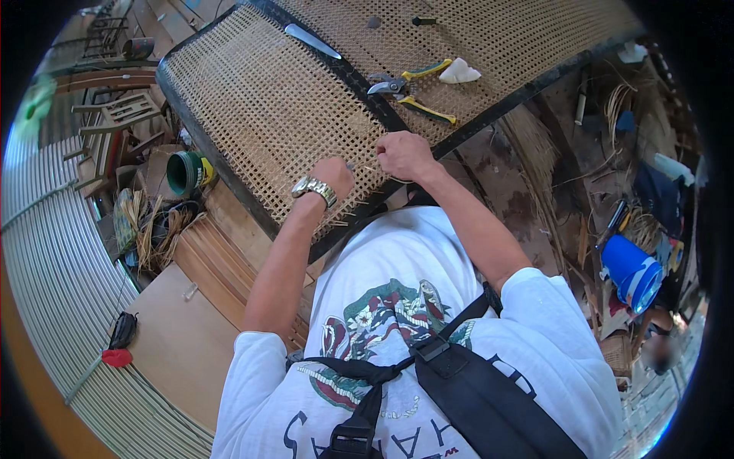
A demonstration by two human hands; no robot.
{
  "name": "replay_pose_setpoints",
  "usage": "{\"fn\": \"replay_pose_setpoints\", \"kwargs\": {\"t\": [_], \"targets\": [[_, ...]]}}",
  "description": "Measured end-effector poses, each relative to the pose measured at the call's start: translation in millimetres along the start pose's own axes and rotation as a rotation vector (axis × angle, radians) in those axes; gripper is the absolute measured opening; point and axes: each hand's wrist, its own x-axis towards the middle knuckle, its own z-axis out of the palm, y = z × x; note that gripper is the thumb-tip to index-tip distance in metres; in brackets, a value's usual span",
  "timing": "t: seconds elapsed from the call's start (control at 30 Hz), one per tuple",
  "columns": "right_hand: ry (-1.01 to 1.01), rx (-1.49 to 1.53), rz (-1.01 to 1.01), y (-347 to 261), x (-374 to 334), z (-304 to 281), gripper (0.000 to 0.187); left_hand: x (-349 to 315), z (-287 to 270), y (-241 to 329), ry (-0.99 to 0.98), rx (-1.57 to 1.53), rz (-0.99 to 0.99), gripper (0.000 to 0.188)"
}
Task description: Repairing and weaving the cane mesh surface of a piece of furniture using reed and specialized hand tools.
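Observation:
A woven cane panel (252,84) in a dark frame lies before me, with loose strand ends along its near edge. My left hand (334,180), with a metal watch on the wrist, is closed over the weave near that edge. A small grey tip shows at its fingers; what it belongs to is hidden. My right hand (405,155) is closed in a pinch at the panel's right near corner, by the dark frame bar. Whatever lies between its fingers is covered. Pruning shears (401,86) with yellow and green handles rest open beyond the right hand.
A knife blade (313,41) lies across the frame bar. Next to the shears is a crumpled white piece (460,71). A green bucket (183,173) stands at left, a blue bucket (631,271) at right. Long fibre strands (535,168) trail over the floor on the right.

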Motion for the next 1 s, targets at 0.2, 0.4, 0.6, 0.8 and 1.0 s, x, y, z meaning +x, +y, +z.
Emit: {"fn": "replay_pose_setpoints", "kwargs": {"t": [0.2, 0.4, 0.6, 0.8, 1.0], "targets": [[0.056, -0.078, -0.018, 9, -1, 6, 0.019, 4, -15, 11, -0.216, -0.076, -0.062, 0.027], [-0.087, -0.362, -0.009, -5, 7, -4, 0.020, 7, -22, 12, -0.248, -0.037, -0.048, 0.026], [-0.051, -0.136, -0.006, 4, 9, 1, 0.021, 5, -31, 13, -0.239, -0.017, -0.033, 0.023], [0.033, 0.010, -0.040, 2, 7, -5, 0.023, 22, -21, 7, -0.183, 0.020, -0.055, 0.023], [-0.011, -0.001, -0.010, -9, 11, -9, 0.025, 30, -14, 15, -0.246, 0.071, -0.059, 0.023]]}}
